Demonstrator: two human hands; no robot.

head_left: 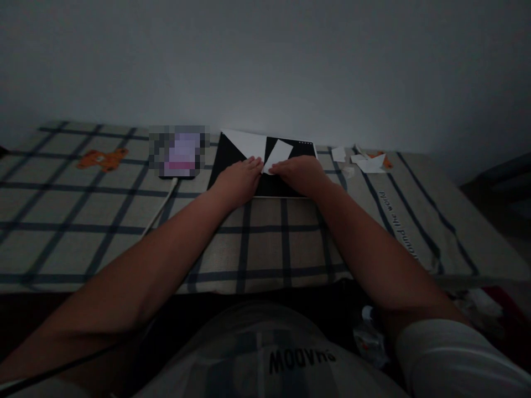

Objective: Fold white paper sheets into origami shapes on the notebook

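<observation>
A black-and-white flat board or book (226,160) lies near the wall on a checked cloth. On its right half rests a small white paper piece (280,152), tilted. My left hand (240,179) lies palm down over the board's lower middle, fingers stretched toward the paper's lower end. From the other side, my right hand (299,172) lies over the board with its fingertips on the lower end of the white paper. Both hands look flat, and the fingertips of the two are close together.
A phone (182,155) with a white cable (160,209) lies left of the board. Farther left is an orange cut-out shape (103,159). Folded white paper (371,163) and scraps (339,154) lie on the right. A bottle (369,337) stands below the table edge.
</observation>
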